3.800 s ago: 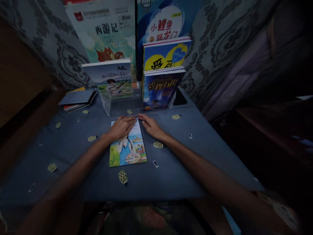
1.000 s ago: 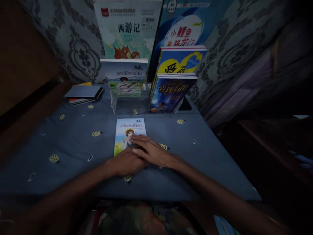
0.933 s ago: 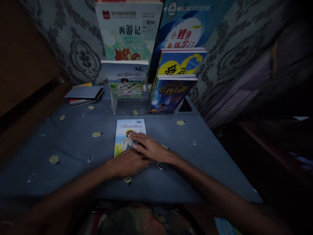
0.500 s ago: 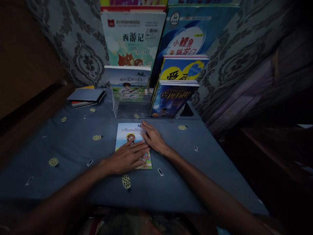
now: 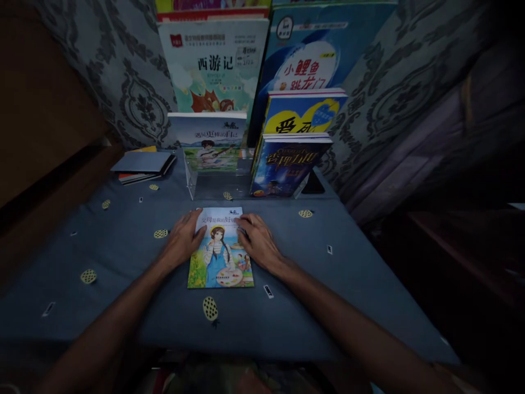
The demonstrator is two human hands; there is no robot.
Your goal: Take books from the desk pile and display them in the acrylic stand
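A thin picture-covered book (image 5: 221, 257) lies face up on the blue tablecloth, its cover showing a girl in a yellow hat and blue overalls. My left hand (image 5: 183, 239) is at its upper left edge, thumb over the cover and fingers along the side. Across from it, my right hand (image 5: 259, 241) grips the upper right edge, with fingertips and thumb on the cover. Just behind stands a clear stand (image 5: 219, 189) with a guitar-picture book (image 5: 209, 142) on its left and a dark blue book (image 5: 289, 167) on its right.
Taller books rise behind, among them a pale green book (image 5: 213, 65) and a blue carp book (image 5: 324, 49). A small stack of notebooks (image 5: 143, 163) lies at the back left. Patterned curtain (image 5: 143, 98) hangs behind the table (image 5: 115, 306). A brown wooden panel (image 5: 41, 109) is at left.
My left hand has moved from across the middle of the cover to the book's left edge, uncovering the picture. My right hand has shifted slightly down along the right edge.
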